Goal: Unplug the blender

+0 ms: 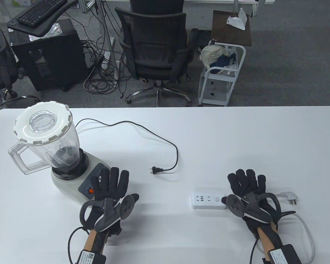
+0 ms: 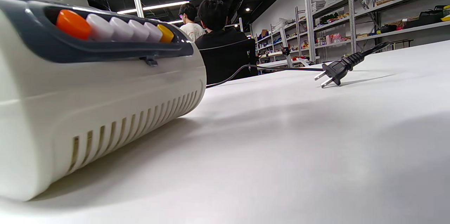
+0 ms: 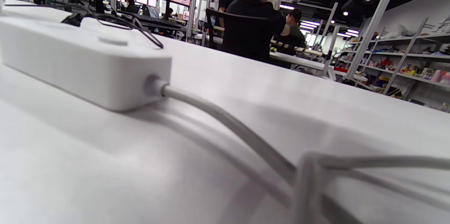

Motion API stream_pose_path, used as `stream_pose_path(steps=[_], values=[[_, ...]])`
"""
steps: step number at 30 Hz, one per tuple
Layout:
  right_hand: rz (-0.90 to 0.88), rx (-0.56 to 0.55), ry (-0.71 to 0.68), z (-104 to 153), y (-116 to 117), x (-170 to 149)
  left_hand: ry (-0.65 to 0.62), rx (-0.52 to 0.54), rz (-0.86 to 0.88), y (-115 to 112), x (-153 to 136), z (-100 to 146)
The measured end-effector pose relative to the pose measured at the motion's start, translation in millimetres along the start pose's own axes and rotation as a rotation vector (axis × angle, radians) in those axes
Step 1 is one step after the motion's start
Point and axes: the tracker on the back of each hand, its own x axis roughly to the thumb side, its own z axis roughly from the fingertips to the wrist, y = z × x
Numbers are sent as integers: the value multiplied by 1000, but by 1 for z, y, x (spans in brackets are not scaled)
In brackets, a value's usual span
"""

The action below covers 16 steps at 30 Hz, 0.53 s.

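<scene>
Table view: blender [image 1: 53, 154] stands near the worktop's left edge. Its black plug [image 1: 154, 170] lies free mid-worktop, well apart from the white power strip [image 1: 209, 201]. Left hand [image 1: 110, 192] lies flat with fingers spread, gripping nothing, beside the blender base. Right hand [image 1: 247, 189] likewise flat and empty, at the strip's right end.

Left wrist view: blender base [image 2: 88, 87] close, plug [image 2: 332, 72] bare-pronged on the worktop [image 2: 281, 146].

Right wrist view: strip [image 3: 77, 58] with its white cable [image 3: 225, 125] trailing.
</scene>
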Motion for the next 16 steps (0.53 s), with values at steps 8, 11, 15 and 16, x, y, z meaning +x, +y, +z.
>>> stream_pose_path(steps=[8, 11, 15, 16], values=[[9, 3, -5, 0, 0, 1, -4, -3, -11, 0, 1, 0], [12, 5, -6, 0, 1, 2, -5, -5, -13, 0, 1, 0], [13, 7, -7, 0, 1, 2, -6, -9, -16, 0, 2, 0], [14, 6, -8, 0, 0, 2, -7, -10, -15, 0, 2, 0]])
